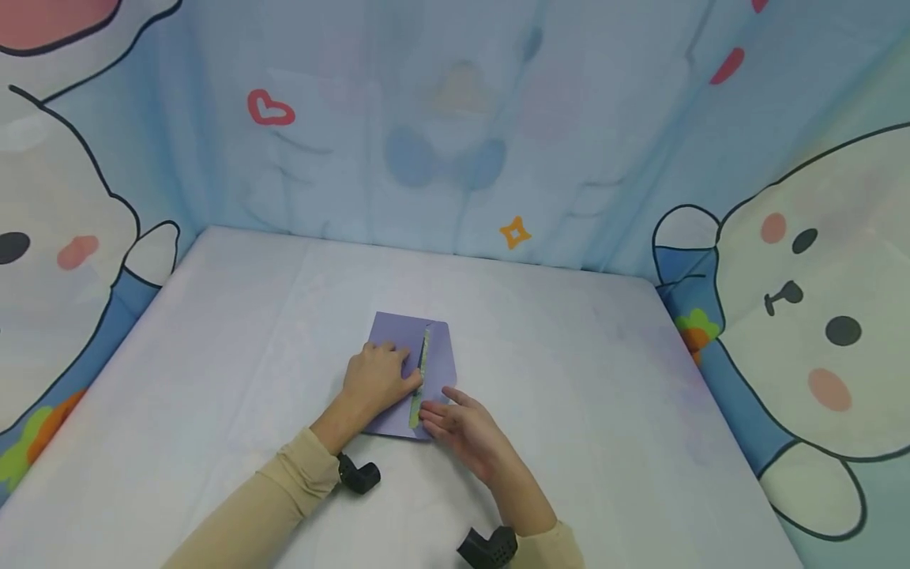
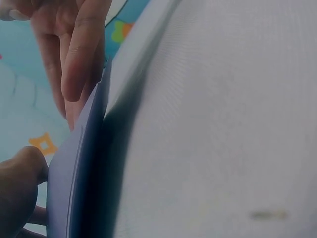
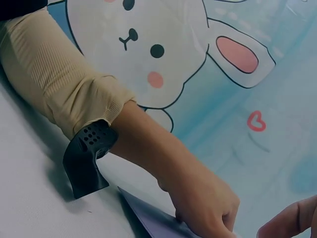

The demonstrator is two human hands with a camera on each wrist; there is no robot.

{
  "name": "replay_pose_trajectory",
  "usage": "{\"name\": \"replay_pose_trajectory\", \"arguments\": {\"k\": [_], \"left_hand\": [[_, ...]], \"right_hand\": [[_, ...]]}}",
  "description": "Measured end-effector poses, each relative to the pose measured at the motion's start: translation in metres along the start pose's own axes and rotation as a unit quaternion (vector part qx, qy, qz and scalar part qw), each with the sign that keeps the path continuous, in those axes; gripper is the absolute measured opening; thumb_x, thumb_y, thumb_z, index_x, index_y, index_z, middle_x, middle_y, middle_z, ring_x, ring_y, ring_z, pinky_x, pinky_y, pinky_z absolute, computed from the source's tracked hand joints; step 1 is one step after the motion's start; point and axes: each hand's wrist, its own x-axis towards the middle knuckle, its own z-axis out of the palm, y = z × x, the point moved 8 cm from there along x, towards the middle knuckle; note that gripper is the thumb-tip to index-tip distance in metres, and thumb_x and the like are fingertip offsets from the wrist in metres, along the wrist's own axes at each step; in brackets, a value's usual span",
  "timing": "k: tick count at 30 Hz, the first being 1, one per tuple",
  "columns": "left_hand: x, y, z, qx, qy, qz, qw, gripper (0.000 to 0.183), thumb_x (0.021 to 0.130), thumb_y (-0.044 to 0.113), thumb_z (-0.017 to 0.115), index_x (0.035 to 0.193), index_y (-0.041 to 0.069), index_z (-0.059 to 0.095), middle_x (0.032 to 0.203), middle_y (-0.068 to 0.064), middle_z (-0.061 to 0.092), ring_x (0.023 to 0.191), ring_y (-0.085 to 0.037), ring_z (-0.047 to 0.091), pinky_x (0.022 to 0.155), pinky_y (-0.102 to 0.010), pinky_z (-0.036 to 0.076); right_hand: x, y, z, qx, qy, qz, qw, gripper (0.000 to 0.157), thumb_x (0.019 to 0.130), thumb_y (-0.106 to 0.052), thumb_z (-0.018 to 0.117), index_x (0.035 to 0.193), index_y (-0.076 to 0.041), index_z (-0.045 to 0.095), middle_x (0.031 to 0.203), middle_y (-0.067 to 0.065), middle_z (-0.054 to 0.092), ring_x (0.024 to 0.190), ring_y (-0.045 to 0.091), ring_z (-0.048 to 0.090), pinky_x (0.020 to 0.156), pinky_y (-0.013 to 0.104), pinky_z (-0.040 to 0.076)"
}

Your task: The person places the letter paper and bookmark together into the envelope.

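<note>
A purple envelope (image 1: 398, 332) lies on the white table. Its right part narrows like a flap, and a thin green-yellow patterned strip (image 1: 415, 411) shows along the gap beside it. My left hand (image 1: 374, 379) rests on the envelope's left part, thumb reaching to the strip. Close to the lower right edge is my right hand (image 1: 465, 431), palm partly turned up and fingers extended, fingertips right at the strip's lower end. The left wrist view shows the envelope (image 2: 62, 188) edge-on, slightly raised from the table, with the right hand (image 2: 74, 54) above it.
A white cloth covers the table (image 1: 569, 379). Behind and beside it hangs a light blue curtain (image 1: 320, 190) printed with cartoon rabbits. Black camera mounts (image 1: 359, 474) sit on both wrists, low over the cloth.
</note>
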Motion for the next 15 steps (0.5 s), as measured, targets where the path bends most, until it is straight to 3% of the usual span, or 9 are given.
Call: {"name": "replay_pose_trajectory", "arguments": {"k": [8,15], "left_hand": [[0.002,0.000,-0.001,0.005,0.000,-0.001,1.0000,0.046,0.084,0.048,0.052,0.110,0.014,0.070,0.103,-0.008,0.069,0.090,-0.032,0.063,0.067,-0.045,0.054],[0.002,0.000,0.002,0.002,-0.003,-0.003,1.0000,0.047,0.082,0.048,0.053,0.109,0.014,0.070,0.105,-0.009,0.069,0.090,-0.033,0.063,0.066,-0.046,0.054]], "right_hand": [[0.005,-0.001,0.003,0.009,-0.003,0.010,1.000,0.074,0.084,0.005,0.033,0.149,0.006,0.000,0.148,0.037,0.023,0.139,0.043,0.028,0.113,0.045,0.025],[0.020,-0.006,-0.007,0.006,0.015,0.005,1.000,0.075,0.080,0.006,0.032,0.148,0.007,-0.001,0.148,0.036,0.023,0.140,0.043,0.026,0.114,0.045,0.025]]}}
